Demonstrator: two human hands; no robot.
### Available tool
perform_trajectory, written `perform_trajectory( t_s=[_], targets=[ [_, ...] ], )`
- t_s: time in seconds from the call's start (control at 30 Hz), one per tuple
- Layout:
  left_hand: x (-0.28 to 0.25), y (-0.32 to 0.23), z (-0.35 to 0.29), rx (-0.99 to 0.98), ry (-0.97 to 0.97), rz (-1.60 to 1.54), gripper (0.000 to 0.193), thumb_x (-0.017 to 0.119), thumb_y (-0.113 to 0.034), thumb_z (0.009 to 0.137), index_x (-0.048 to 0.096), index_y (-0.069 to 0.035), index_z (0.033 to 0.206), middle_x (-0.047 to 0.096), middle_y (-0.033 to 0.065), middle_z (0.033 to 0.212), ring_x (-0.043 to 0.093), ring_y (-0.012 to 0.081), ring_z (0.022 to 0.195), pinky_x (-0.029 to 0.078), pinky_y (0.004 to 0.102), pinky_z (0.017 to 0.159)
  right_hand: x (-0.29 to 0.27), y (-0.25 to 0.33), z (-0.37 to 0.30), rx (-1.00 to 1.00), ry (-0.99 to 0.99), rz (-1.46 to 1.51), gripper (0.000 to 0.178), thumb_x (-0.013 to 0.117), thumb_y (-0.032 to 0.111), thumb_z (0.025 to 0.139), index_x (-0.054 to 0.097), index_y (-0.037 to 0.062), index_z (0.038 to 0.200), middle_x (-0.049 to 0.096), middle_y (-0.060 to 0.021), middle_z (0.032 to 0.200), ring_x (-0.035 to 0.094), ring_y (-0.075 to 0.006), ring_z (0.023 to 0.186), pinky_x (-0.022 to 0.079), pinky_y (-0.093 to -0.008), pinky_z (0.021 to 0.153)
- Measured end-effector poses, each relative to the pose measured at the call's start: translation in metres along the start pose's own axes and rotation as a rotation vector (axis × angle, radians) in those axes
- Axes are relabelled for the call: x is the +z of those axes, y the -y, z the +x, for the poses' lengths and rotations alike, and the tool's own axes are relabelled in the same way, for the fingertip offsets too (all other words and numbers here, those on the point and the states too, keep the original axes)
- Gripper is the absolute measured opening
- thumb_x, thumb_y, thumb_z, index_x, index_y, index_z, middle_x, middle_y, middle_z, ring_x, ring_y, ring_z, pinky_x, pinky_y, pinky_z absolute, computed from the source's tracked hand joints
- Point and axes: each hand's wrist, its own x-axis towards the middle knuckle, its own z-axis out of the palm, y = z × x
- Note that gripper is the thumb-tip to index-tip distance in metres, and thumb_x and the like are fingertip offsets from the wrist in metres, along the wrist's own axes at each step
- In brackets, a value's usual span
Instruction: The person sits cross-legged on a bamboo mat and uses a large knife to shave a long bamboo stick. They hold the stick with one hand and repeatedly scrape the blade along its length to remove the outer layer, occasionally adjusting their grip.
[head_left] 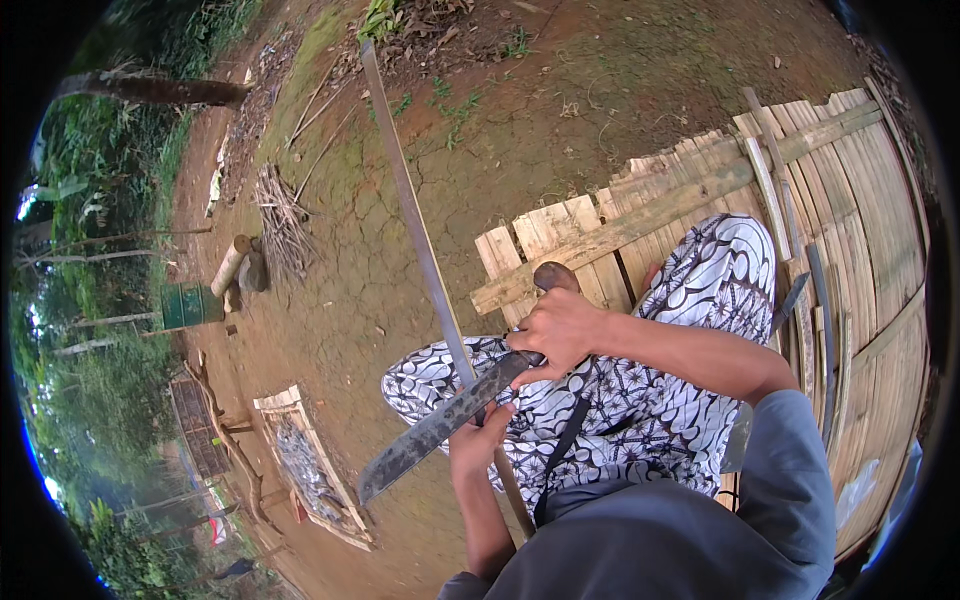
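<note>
A green box (190,306) is sitting far left on the dirt. The right hand (562,330) is gripping a rusty, dark machete (440,424) across the lap; the left hand (478,440) is clasping a long bamboo strip (415,215) beneath the blade.

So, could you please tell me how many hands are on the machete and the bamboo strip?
2: the right hand grips the machete handle; the left hand holds the bamboo strip beneath the blade.
</note>
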Motion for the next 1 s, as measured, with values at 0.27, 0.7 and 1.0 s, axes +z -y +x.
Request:
perform_trajectory(
  t_s=[0.27,0.7,1.0],
  targets=[
    [-0.001,-0.022,-0.01,0.076,0.337,-0.077,0.033,0.056,0.011,0.081,0.051,0.002,0.113,0.063,0.0106,0.08,0.059,0.0156,0.064,0.048,0.0267,0.061,0.002,-0.003,-0.001,0.003,-0.138,0.121,0.052,0.065,0.06,0.077,0.063,0.0088,0.073,0.058,-0.009,0.054,0.06,-0.0302,0.05,0.043,-0.0391,0.044],
    [0.028,0.01,-0.011,0.003,0.252,0.086,0.014,0.054,-0.015,0.097,0.052,-0.001,0.099,0.063,0.0109,0.073,0.056,0.0103,0.052,0.044,0.0236,0.048,0.014,-0.002,0.007,0.502,-0.33,0.866,0.032,0.077,0.029,0.081,0.061,0.0016,0.079,0.04,0.0048,0.053,0.037,-0.0068,0.05,0.03,-0.0272,0.045],
    [0.029,0.014,-0.029,-0.013,0.006,0.123,0.046,0.041,-0.037,0.103,0.047,-0.006,0.069,0.038,-0.0007,0.046,0.035,0.0083,0.032,0.028,0.0235,0.029,0.005,-0.017,0.008,0.615,-0.451,0.842,0.028,0.075,0.026,0.084,0.06,0.0015,0.079,0.044,0.0035,0.054,0.04,-0.0057,0.05,0.031,-0.0264,0.045]
  ],
)
